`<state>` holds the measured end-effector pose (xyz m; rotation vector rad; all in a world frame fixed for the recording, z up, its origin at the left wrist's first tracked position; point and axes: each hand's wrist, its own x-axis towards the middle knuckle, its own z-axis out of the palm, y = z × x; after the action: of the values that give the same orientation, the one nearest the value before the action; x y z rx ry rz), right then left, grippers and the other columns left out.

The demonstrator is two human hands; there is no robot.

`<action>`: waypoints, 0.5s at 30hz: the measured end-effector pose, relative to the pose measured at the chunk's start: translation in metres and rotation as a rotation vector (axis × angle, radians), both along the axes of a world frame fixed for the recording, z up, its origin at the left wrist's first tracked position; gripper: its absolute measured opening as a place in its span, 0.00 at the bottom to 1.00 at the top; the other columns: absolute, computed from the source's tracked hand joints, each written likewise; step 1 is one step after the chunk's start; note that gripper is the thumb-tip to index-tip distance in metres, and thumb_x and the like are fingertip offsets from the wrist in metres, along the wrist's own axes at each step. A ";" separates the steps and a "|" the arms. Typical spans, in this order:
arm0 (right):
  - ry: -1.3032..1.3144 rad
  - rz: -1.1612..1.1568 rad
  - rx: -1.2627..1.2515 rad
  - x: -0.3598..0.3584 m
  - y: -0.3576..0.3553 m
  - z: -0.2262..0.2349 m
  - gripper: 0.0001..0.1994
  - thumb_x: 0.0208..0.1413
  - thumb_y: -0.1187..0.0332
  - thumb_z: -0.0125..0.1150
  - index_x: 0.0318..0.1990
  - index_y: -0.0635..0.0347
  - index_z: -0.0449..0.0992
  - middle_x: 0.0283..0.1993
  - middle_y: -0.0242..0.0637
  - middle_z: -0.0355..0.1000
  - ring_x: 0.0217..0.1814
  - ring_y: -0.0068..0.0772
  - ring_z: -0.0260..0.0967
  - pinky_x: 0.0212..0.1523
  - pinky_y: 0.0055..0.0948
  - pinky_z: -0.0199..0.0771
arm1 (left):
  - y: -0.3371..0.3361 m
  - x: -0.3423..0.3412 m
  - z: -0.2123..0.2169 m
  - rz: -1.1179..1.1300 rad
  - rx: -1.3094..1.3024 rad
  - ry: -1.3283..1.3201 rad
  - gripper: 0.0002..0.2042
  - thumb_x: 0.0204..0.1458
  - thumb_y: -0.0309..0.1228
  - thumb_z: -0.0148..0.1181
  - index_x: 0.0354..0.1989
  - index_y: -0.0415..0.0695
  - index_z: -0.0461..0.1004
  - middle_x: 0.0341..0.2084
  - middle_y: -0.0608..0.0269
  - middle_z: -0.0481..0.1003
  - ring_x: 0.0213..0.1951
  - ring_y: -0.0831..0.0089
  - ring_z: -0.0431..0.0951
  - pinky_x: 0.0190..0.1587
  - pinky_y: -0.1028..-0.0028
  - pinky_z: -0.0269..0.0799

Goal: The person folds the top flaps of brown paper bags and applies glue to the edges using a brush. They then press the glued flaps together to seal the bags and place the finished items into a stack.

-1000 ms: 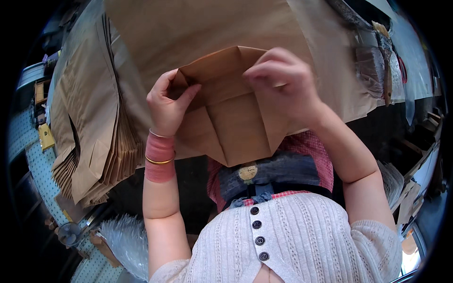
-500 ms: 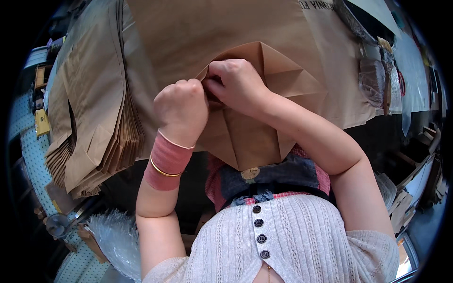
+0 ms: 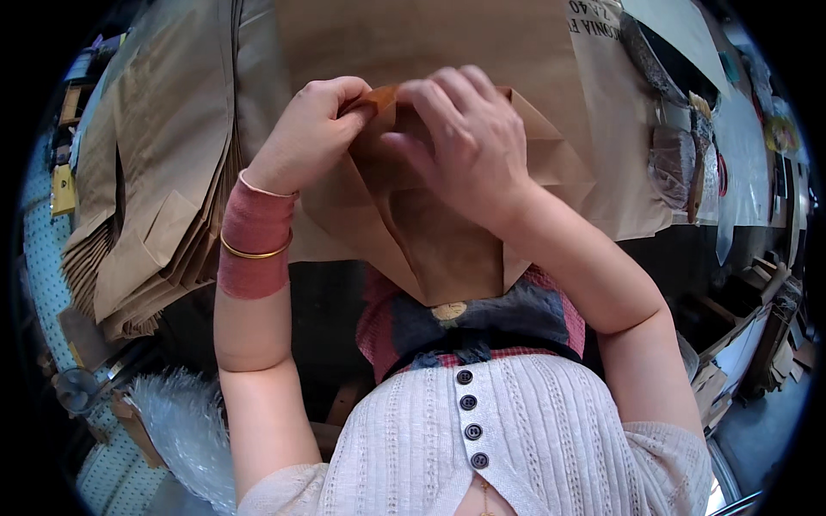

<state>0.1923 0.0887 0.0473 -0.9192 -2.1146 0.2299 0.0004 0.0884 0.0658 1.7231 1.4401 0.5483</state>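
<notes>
I hold a brown paper bag (image 3: 447,249) upright in front of my chest, over the edge of a paper-covered table (image 3: 430,34). My left hand (image 3: 305,138) pinches the bag's top left edge between thumb and fingers; a red band and a gold bangle sit on that wrist. My right hand (image 3: 469,142) lies over the bag's top edge with fingers curled onto it, hiding most of the opening. The bag's lower part hangs down to my apron.
A thick stack of flat brown paper bags (image 3: 146,224) lies at the left. Clear plastic packets (image 3: 675,163) and small items sit on the table at the right. White shredded filler (image 3: 181,421) lies low at the left. Wooden boxes (image 3: 748,292) stand at the right.
The bag's folded bottom faced me a second ago with a hand on each side. Both hands have since come together at the top edge, and the bag now stands more upright.
</notes>
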 end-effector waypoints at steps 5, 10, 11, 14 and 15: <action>-0.215 0.062 0.038 -0.007 0.021 0.001 0.07 0.39 0.65 0.64 0.26 0.54 0.76 0.35 0.31 0.67 0.40 0.33 0.65 0.46 0.34 0.62 | -0.007 0.002 -0.014 0.045 0.063 -0.019 0.06 0.55 0.23 0.51 0.37 0.33 0.73 0.24 0.68 0.73 0.29 0.83 0.68 0.32 0.79 0.67; -0.143 0.212 0.258 -0.009 -0.016 -0.022 0.02 0.39 0.70 0.58 0.22 0.56 0.75 0.33 0.32 0.67 0.37 0.32 0.65 0.41 0.32 0.65 | -0.014 0.010 -0.010 0.102 0.127 0.031 0.07 0.54 0.23 0.51 0.35 0.33 0.74 0.24 0.59 0.74 0.29 0.74 0.72 0.33 0.75 0.69; -0.192 0.234 0.187 -0.004 -0.035 -0.020 0.02 0.39 0.70 0.58 0.22 0.56 0.74 0.32 0.32 0.67 0.35 0.32 0.66 0.38 0.31 0.66 | -0.015 0.011 -0.012 0.119 0.135 0.023 0.07 0.53 0.24 0.51 0.33 0.33 0.74 0.24 0.53 0.75 0.28 0.65 0.74 0.34 0.72 0.70; -0.355 0.198 0.084 0.001 -0.044 -0.019 0.02 0.39 0.69 0.58 0.22 0.55 0.72 0.27 0.31 0.66 0.30 0.31 0.67 0.33 0.31 0.68 | -0.018 0.010 -0.013 0.094 0.164 0.033 0.07 0.52 0.25 0.51 0.31 0.34 0.75 0.26 0.47 0.76 0.30 0.55 0.77 0.35 0.67 0.72; -0.413 0.169 0.065 0.001 -0.042 -0.018 0.03 0.39 0.69 0.58 0.23 0.55 0.71 0.25 0.30 0.66 0.28 0.30 0.67 0.33 0.32 0.69 | -0.018 0.008 -0.013 0.073 0.173 0.041 0.07 0.51 0.26 0.52 0.31 0.35 0.76 0.27 0.46 0.76 0.31 0.54 0.77 0.35 0.66 0.72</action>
<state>0.1933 0.0464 0.0294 -0.8005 -2.5680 0.0569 0.0084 0.0702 0.0527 1.8313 1.5270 0.6982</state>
